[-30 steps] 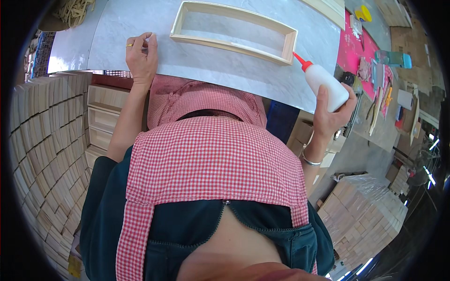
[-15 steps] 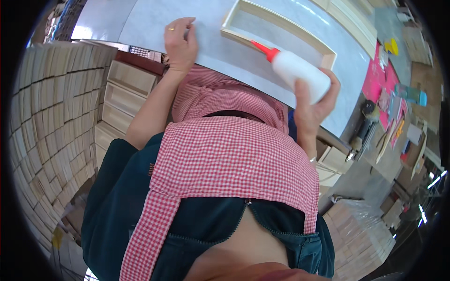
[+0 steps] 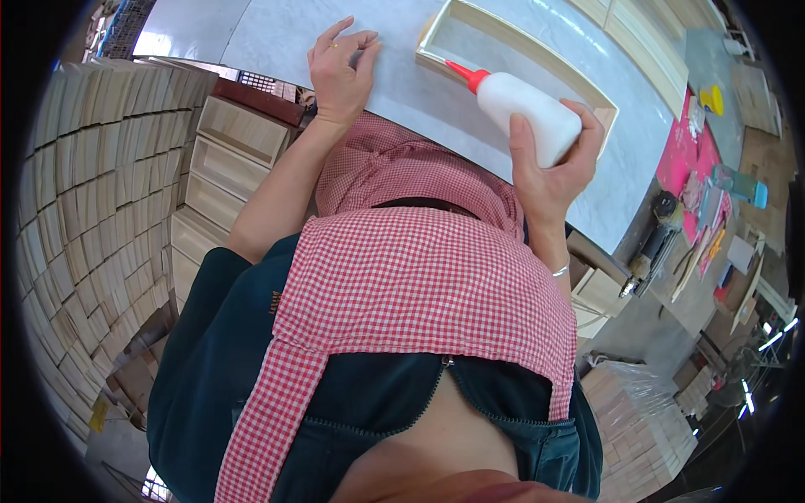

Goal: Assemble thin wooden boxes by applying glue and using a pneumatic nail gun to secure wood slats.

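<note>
Your right hand (image 3: 552, 186) has its fingers clamped around a white bottle (image 3: 530, 113), right of the frame's upper middle, held tilted with its red nozzle (image 3: 468, 75) pointing to the upper left. The nozzle overlaps the near wall of a long wooden frame (image 3: 438, 61) on the tabletop (image 3: 394, 96); you cannot tell here whether they touch. Your left hand (image 3: 340, 82), upper left of center, has bent fingers, partly apart, with nothing visible in them. Pale boards (image 3: 644, 46) lie upper right; stacked wood pieces (image 3: 101, 184) fill the left side.
</note>
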### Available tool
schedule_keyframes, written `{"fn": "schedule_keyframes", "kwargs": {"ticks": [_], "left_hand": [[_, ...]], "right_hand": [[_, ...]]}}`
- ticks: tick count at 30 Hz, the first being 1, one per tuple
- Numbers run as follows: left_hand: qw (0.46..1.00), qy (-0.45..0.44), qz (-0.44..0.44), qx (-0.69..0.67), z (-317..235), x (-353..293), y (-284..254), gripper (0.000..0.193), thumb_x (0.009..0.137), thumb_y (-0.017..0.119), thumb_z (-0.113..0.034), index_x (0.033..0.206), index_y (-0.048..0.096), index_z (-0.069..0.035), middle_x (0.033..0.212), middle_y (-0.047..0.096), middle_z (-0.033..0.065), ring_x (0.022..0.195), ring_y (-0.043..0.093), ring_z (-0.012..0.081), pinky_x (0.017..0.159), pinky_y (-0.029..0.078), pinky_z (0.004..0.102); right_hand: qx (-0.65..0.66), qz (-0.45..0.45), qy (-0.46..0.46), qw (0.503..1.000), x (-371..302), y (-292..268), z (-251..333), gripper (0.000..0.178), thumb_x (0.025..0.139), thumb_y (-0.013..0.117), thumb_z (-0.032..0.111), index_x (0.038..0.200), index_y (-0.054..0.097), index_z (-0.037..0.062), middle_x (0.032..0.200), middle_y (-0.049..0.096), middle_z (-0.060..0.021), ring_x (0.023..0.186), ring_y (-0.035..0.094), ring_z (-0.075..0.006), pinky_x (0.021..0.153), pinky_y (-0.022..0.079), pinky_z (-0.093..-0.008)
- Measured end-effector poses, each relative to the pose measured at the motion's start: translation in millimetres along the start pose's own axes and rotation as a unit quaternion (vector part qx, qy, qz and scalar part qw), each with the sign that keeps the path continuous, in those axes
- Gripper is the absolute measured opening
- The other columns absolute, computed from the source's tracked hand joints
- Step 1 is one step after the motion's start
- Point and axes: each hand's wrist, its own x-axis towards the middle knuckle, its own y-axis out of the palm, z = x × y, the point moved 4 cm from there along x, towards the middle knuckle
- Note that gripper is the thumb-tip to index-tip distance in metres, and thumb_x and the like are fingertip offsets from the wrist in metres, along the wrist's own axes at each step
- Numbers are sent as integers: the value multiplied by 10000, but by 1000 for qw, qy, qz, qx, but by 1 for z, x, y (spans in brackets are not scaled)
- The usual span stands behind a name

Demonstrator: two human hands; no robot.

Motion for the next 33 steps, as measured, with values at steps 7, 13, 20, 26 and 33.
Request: {"fn": "schedule_keyframes", "kwargs": {"ticks": [7,13,20,26,33], "left_hand": [[1000,1,0,-6,5,-1,4,117,828,758,-130,945,758,-132,826,717,-44,1201,621,195,977,407,354],[1000,-3,6,-8,3,0,3,131,830,758,-122,961,760,-125,829,722,-32,1184,620,201,987,422,362],[999,-43,21,-18,4,-2,4,147,832,757,-111,979,762,-112,845,726,-18,1166,620,201,997,437,350],[998,-46,29,-26,2,-1,3,150,839,755,-107,989,761,-97,857,727,-1,1156,619,205,982,457,340],[997,-60,42,-23,0,2,5,171,849,746,-94,1018,757,-71,940,729,32,1159,609,212,946,493,341]], "right_hand": [[-29,-25,46,998,-14,-41,-5,544,813,830,190,1235,515,51,1081,603,-125,880,632,-244,729,542,-329],[-65,-48,86,993,-28,-76,-12,500,849,816,178,1236,524,57,1155,589,-131,980,630,-270,822,556,-359],[-114,-117,85,983,-45,-115,-23,511,806,831,167,1203,542,26,1082,619,-120,860,612,-237,764,522,-332],[-136,-154,112,972,-54,-143,-31,501,812,828,168,1199,544,25,1085,614,-121,883,607,-232,779,518,-329],[-164,-171,146,961,-60,-165,-36,482,827,812,158,1199,540,19,1105,601,-127,910,597,-226,805,513,-328]]}}
